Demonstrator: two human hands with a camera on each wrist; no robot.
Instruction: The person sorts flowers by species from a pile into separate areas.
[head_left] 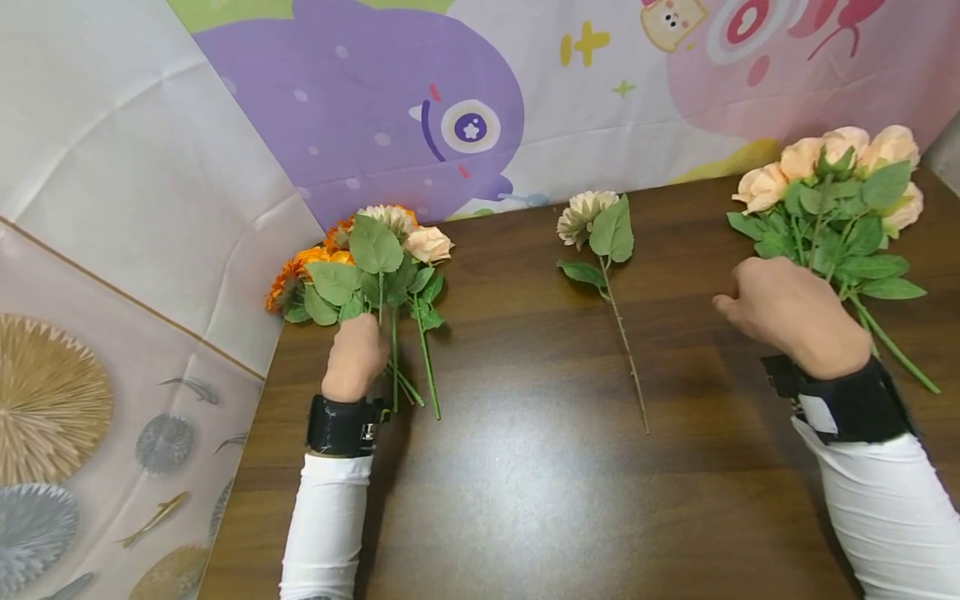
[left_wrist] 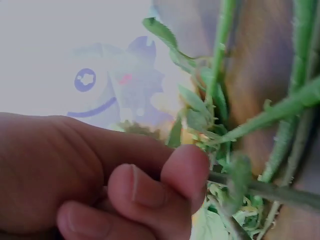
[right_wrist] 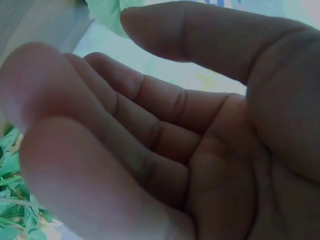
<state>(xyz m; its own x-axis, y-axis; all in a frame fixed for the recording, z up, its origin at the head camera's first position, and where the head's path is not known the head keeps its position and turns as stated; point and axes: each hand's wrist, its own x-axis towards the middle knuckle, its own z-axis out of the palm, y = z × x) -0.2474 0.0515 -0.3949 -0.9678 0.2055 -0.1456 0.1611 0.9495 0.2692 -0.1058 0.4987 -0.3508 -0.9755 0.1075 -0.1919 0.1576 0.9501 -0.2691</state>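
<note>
At the left of the table, my left hand (head_left: 356, 358) pinches a flower's stem (left_wrist: 270, 192) between thumb and finger. Leading up from that hand are a large green leaf (head_left: 375, 243) and a cream flower (head_left: 392, 218). Around it lie orange flowers (head_left: 296, 271) and a pale peach rose (head_left: 429, 243). My right hand (head_left: 795, 312) holds nothing; its fingers (right_wrist: 145, 125) are loosely bent and the thumb stands apart. Beside it lies a bunch of peach roses (head_left: 892, 150) with green leaves and stems. Between the hands lies a single cream flower (head_left: 588, 218) with a thin stem.
The brown wooden table (head_left: 510, 500) carries all the flowers. A printed cloth with a purple whale (head_left: 360, 92) hangs along its back edge. At the left, a patterned cloth (head_left: 135, 417) borders the table.
</note>
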